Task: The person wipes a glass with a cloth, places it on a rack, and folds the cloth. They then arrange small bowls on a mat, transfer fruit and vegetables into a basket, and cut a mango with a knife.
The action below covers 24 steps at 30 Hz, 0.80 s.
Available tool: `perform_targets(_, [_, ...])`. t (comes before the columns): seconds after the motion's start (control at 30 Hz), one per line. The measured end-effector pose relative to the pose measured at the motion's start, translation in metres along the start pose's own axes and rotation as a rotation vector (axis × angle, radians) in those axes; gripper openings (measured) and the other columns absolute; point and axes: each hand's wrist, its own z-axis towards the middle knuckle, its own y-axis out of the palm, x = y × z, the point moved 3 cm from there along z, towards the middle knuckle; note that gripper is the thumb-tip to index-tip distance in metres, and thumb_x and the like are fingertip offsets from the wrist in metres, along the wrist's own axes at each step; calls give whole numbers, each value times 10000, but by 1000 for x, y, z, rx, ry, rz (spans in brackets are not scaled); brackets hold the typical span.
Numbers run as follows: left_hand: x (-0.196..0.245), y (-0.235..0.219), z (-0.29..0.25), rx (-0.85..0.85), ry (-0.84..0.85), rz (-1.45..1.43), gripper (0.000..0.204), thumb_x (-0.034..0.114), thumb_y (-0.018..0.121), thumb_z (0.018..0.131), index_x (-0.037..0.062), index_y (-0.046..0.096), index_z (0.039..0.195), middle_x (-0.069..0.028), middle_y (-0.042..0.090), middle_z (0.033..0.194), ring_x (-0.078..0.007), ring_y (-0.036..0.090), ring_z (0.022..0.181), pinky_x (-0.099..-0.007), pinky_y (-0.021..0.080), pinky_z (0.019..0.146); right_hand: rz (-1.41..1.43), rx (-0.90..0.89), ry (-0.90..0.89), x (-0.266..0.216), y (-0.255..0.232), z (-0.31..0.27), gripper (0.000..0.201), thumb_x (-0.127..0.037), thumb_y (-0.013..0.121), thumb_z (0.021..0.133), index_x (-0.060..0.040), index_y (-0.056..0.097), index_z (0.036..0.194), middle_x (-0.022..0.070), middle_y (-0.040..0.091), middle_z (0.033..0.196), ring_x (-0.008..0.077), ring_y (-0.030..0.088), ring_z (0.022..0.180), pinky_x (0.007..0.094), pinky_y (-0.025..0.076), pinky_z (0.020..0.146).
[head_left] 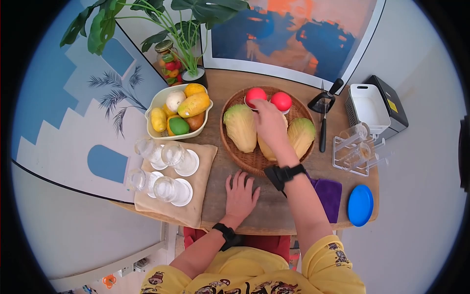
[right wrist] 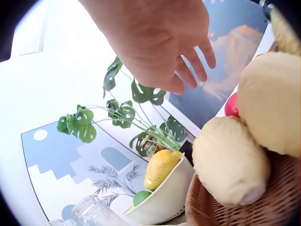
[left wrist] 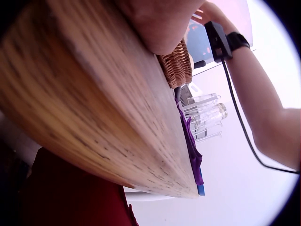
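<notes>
My right hand (head_left: 270,126) is over a round woven basket (head_left: 228,147), its fingertips overlapping one of two red round things (head_left: 255,94) in the head view. In the right wrist view its fingers are spread and nearly straight, with nothing held. Napa cabbages (head_left: 240,128) lie in the basket, one partly hidden under the right hand and another napa cabbage (head_left: 300,136) at the right. The second red round thing (head_left: 281,101) sits at the back of the basket. On the table (head_left: 264,210), in front of the basket, my left hand (head_left: 240,197) rests palm down with fingers spread.
At the left stand a cream fruit basket (head_left: 149,109) and upturned glasses (head_left: 166,188) on a beige mat (head_left: 208,161). Rightward are a peeler-like black tool (head_left: 322,103), a knife (head_left: 323,132), a glass rack (head_left: 350,164), a purple cloth (head_left: 329,198) and a blue plate (head_left: 360,206).
</notes>
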Motion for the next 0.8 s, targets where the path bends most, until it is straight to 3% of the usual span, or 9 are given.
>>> perform_targets(0.07, [-1, 1, 0, 10, 3, -11, 384, 273, 648, 910, 34, 558, 1197, -183, 503, 1272, -357, 427, 1311, -561, 249, 1133, -53, 165, 42, 19, -23, -34, 347, -10, 598, 851, -29, 612, 1198, 181, 646, 1161, 379, 595, 1085, 471, 468, 949])
perform_targets(0.13, [-2, 0, -1, 24, 4, -17, 383, 269, 649, 910, 34, 556, 1198, -180, 506, 1265, -358, 436, 1303, -555, 250, 1136, -114, 227, 266, 25, -61, -68, 355, 14, 592, 855, -25, 603, 1209, 180, 638, 1168, 386, 585, 1099, 460, 466, 950])
perform_targets(0.23, [-7, -1, -2, 69, -16, -123, 383, 226, 669, 895, 33, 553, 1204, -174, 514, 1249, -359, 465, 1258, -538, 282, 1112, -171, 279, 412, 57, -84, -125, 354, -5, 612, 871, -23, 587, 1224, 188, 615, 1185, 387, 573, 1111, 449, 465, 955])
perform_targets(0.3, [-14, -7, -3, 278, -98, -338, 407, 184, 694, 870, 34, 547, 1219, -169, 516, 1238, -365, 486, 1208, -527, 310, 1079, -41, 216, 619, 61, -91, -150, 395, -29, 651, 871, -20, 557, 1255, 200, 580, 1223, 386, 558, 1136, 440, 459, 974])
perform_targets(0.4, [-13, -28, 25, 487, -61, -189, 446, 154, 712, 846, 33, 535, 1237, -168, 523, 1235, -381, 493, 1172, -525, 333, 1045, -127, 145, 438, 49, -86, -163, 444, -38, 677, 867, -22, 530, 1285, 209, 559, 1253, 384, 549, 1161, 439, 452, 990])
perform_targets(0.5, [-1, -54, 75, 471, -25, -160, 541, 169, 738, 823, 51, 516, 1302, -179, 483, 1307, -399, 441, 1247, -549, 320, 1057, -135, 123, 383, 28, -73, -157, 534, -52, 717, 838, -34, 503, 1328, 219, 502, 1347, 404, 492, 1251, 442, 434, 1039])
perform_targets(0.6, [11, -57, 113, 298, 31, 58, 663, 199, 772, 791, 137, 495, 1390, -185, 393, 1438, -411, 339, 1365, -594, 284, 1091, -137, 90, 376, 28, -60, -149, 755, -121, 810, 770, -62, 436, 1423, 230, 379, 1488, 438, 399, 1350, 466, 379, 1109])
perform_targets(0.67, [10, -44, 126, 88, -44, 225, 740, 233, 794, 766, 240, 482, 1436, -167, 288, 1541, -410, 230, 1450, -633, 231, 1127, -227, 27, 388, 32, -51, -146, 913, -196, 869, 709, -80, 388, 1476, 230, 312, 1545, 447, 351, 1387, 497, 337, 1140])
perform_targets(0.8, [-14, -26, 134, -54, -120, 256, 728, 230, 796, 758, 272, 503, 1423, -149, 267, 1571, -417, 216, 1463, -641, 230, 1138, -332, -107, 389, 31, -47, -139, 1033, -314, 901, 646, -96, 368, 1504, 169, 279, 1587, 442, 246, 1456, 565, 304, 1148])
